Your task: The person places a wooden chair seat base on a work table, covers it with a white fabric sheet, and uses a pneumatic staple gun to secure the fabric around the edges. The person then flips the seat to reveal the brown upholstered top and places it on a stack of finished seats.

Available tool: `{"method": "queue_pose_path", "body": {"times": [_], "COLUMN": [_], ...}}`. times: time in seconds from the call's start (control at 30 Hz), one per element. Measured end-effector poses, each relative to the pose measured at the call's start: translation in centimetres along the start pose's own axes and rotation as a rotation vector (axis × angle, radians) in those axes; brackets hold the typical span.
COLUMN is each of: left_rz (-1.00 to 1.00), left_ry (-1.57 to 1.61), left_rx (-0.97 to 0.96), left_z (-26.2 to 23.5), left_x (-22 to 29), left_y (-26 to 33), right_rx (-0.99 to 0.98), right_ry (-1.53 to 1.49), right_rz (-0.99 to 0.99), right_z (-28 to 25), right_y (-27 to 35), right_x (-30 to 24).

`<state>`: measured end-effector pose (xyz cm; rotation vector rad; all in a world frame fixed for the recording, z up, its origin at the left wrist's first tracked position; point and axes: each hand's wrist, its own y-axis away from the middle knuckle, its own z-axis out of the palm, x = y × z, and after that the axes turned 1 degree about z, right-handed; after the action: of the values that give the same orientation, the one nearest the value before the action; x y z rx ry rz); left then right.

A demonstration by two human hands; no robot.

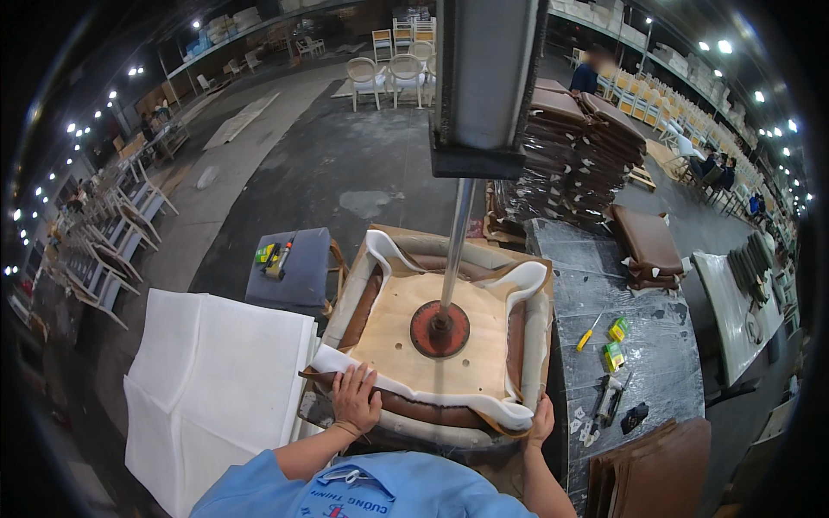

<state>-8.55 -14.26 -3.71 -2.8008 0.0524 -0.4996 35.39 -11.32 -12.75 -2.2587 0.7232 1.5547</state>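
Note:
A wooden seat board [397,332] lies face down in a padded square mould [541,345]. White foam [462,403] and a brown cover [432,413] rise around the board's edges. A round red press foot [440,329] on a metal rod [456,242] bears down on its middle. My left hand [356,399] is open, its fingers spread over the foam and cover at the near left edge. At the near right corner, my right hand [541,420] is closed on the cover's edge; some of its fingers are hidden.
White foam sheets [224,371] are stacked at left, beside a blue-grey stool [289,281] carrying tools. On the plastic-covered table [639,345] are a yellow screwdriver [589,332], green-yellow boxes [613,356], a staple gun [608,399] and brown covers [652,470]. Brown cushions [561,155] stand stacked behind.

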Motion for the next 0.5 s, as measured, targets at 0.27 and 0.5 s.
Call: {"method": "queue_pose_path", "body": {"times": [0.27, 0.5], "left_rz": [0.011, 0.008], "left_ry": [0.003, 0.029], "left_rx": [0.014, 0.045], "left_z": [-0.2, 0.0], "left_x": [0.1, 0.2], "left_y": [0.1, 0.4], "right_rx": [0.013, 0.083], "right_ry": [0.007, 0.302], "right_rz": [0.06, -0.014], "right_z": [-0.6, -1.7], "right_y": [0.8, 1.7], "right_x": [-1.6, -4.9]}}
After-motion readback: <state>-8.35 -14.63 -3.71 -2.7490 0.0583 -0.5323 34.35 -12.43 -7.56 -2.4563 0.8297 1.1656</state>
